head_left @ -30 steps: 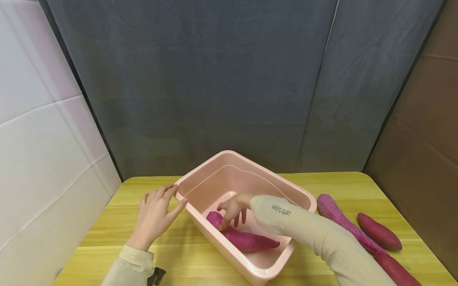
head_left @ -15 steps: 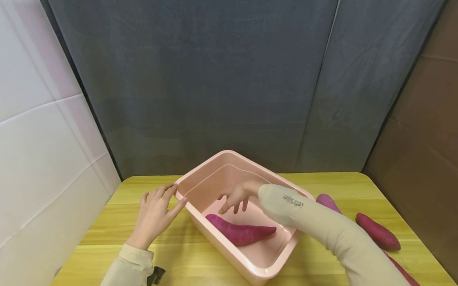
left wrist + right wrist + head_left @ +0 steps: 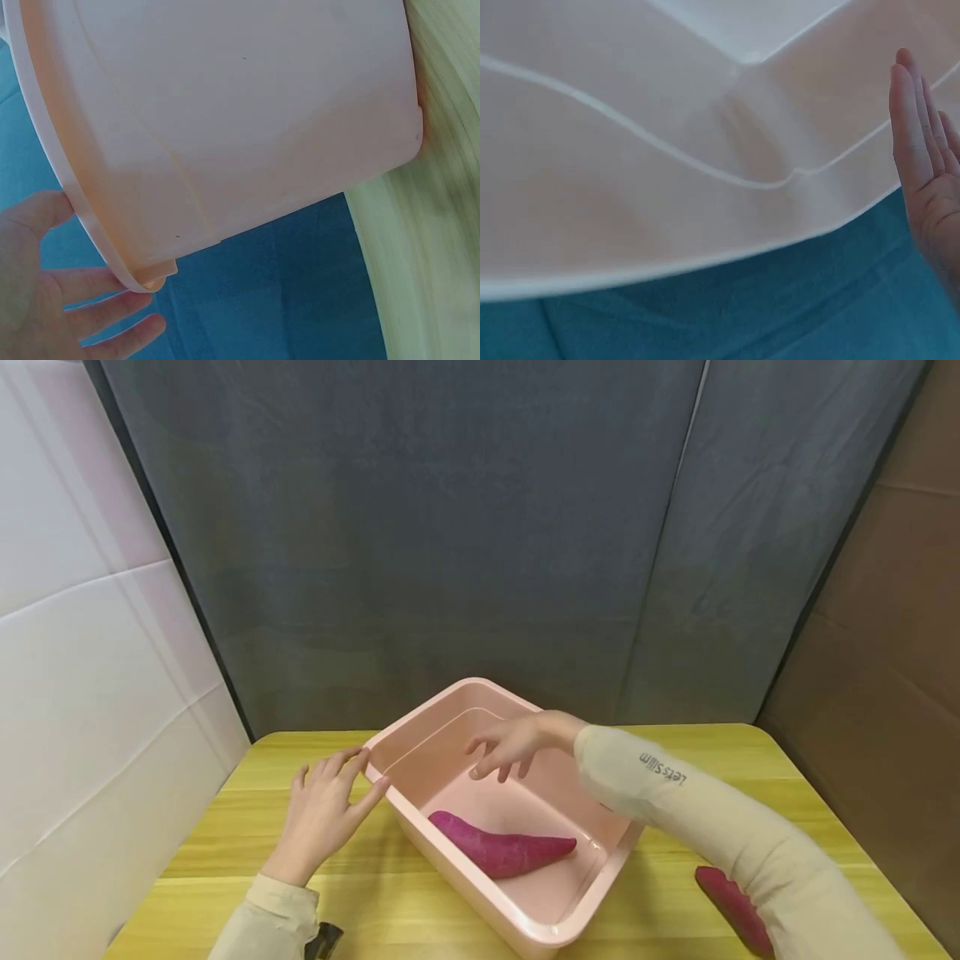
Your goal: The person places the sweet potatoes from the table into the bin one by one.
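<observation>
Fingers (image 3: 491,753) of the right hand (image 3: 517,745) are held loosely spread and nothing is gripped by them; they hang above the inside of the pink tub (image 3: 420,727), apart from the purple sweet potato (image 3: 501,852), which lies on the tub floor below them and nearer the person. Fingers (image 3: 358,767) of the left hand (image 3: 322,814) are stretched out straight, and the tub's corner is touched by their tips, while the palm is laid on the yellow table (image 3: 217,827).

A light plastic tub steadied only by fingertips could be slid or turned on the smooth wood if it were nudged by the beige sleeve (image 3: 675,793) that crosses its rim. A second sweet potato (image 3: 731,902), just beyond that sleeve near the table edge, could be rolled off by the forearm.

Much of that second sweet potato is hidden by the arm, and anything else behind the arm cannot be made out. In the left wrist view only the tub's outer wall and rim are shown, with the fingertips at the rim's lip. In the right wrist view the tub's inner wall is blurred and the sweet potato is not seen.
</observation>
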